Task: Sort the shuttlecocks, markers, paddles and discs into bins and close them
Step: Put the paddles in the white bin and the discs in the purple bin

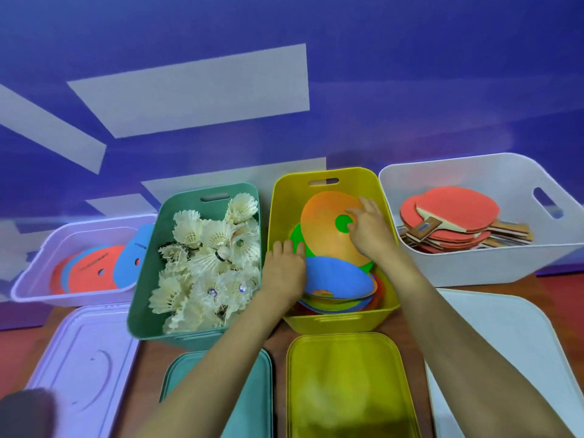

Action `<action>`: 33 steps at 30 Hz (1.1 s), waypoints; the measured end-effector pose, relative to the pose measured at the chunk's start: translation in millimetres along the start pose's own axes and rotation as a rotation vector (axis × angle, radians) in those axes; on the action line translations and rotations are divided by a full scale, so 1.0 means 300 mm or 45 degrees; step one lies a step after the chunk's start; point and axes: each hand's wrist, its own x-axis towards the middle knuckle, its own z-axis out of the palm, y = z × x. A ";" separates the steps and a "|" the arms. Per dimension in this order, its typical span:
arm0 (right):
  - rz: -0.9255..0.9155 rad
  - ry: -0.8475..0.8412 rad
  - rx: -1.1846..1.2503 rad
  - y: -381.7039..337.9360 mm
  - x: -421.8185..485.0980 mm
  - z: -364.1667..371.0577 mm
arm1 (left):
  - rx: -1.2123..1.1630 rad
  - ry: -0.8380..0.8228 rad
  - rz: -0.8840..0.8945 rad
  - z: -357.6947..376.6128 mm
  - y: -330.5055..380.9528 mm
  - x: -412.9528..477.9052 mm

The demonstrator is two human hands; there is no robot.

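Both my hands are inside the yellow bin (286, 197), which holds cone-shaped markers. My right hand (368, 229) rests with fingers spread on an orange marker (322, 226) tilted up against the far side. My left hand (284, 267) presses on the green marker (298, 245) and the edge of the blue marker (338, 278) lying on the stack. The green bin (148, 279) is full of white shuttlecocks (208, 260). The white bin (474, 267) holds red paddles (452, 216). The lilac bin (34, 279) holds red and blue flat discs (91, 270).
Four lids lie on the table in front of the bins: lilac lid (79, 361), green lid (249, 403), yellow lid (347, 384), white lid (505, 349). All bins stand open. Beyond the bins is a purple floor with grey stripes (196, 90).
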 end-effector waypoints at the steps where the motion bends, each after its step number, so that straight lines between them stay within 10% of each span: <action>1: -0.013 0.018 -0.010 -0.002 -0.011 0.002 | -0.041 0.017 0.013 0.001 -0.002 -0.002; 20: -0.665 0.004 0.050 -0.679 -0.452 0.125 | -0.678 0.758 -0.126 0.024 -0.519 -0.442; 33: -0.657 -0.461 0.028 -1.437 -0.736 0.882 | -0.878 0.457 -0.609 0.481 -1.488 -1.036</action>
